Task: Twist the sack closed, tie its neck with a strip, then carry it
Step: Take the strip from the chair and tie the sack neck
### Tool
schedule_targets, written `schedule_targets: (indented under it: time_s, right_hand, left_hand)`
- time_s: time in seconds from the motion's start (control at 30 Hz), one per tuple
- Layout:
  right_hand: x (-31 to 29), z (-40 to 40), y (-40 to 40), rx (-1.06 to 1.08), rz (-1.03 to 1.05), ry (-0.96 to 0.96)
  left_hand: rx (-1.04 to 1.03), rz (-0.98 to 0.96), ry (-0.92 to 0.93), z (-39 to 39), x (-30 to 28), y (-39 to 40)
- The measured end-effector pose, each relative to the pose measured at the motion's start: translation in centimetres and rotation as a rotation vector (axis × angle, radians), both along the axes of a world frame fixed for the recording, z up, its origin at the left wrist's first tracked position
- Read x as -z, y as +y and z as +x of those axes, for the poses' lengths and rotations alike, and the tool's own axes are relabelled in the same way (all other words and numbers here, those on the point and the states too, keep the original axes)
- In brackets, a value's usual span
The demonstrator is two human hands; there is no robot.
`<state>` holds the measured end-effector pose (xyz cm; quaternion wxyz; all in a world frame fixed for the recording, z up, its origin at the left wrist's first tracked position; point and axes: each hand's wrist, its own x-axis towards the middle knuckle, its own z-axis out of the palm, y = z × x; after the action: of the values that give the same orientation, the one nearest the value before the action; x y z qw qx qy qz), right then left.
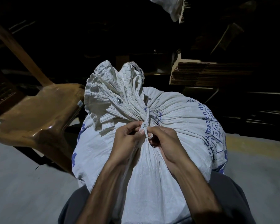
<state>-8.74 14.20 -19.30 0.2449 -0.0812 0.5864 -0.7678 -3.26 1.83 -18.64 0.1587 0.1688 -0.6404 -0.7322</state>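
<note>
Sack: white woven, bulging full, contents hidden, centre frame against the person's lap; brown chair at nine o'clock. Neck already gathered. Tying in hand: left hand and right hand each pinch the strip. Judged next: cinch the knot tight.

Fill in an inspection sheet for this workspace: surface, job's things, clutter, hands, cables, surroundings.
Surface: pale concrete floor with a yellow line.
Job's things: white woven sack, full, neck gathered; white strip wrapped round the neck, knot being worked.
Clutter: brown plastic chair, tipped, left of the sack.
Hands: left hand and right hand each pinch the strip.
Cables: nothing seen.
Surroundings: dark; flattened cardboard stack behind.
</note>
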Motion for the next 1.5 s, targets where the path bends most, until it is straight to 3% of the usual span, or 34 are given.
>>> schedule_targets:
  time_s: [0.33, 0.53, 0.87, 1.27, 1.37, 1.5]
  right_hand:
    - [-0.2, -1.0, -0.7, -0.011, -0.002, -0.097]
    - [-0.4, -1.9, -1.1, 0.015, 0.110, -0.127]
    - [-1.5, -1.7, -2.6, 0.088, 0.328, -0.038]
    - [-1.6, 1.6, -3.4, 0.329, 0.688, 0.395]
    - [-1.3, 2.5, -3.7, 0.376, 0.631, 0.442]
    - [-1.3, 2.8, -3.5, 0.346, 0.420, 0.287]
  left_hand:
    - [0.022, 0.007, -0.030, 0.2, -0.2, 0.0]
    - [-0.010, 0.063, -0.129, -0.4, -0.3, -1.2]
    - [-0.022, -0.009, -0.338, -2.3, -2.4, -1.0]
    - [-0.065, 0.076, -0.455, -2.8, -3.4, -1.9]
    - [-0.033, 0.159, -0.461, -2.7, -3.5, -2.2]
    - [0.002, 0.237, -0.435, -2.7, -3.2, -2.2]
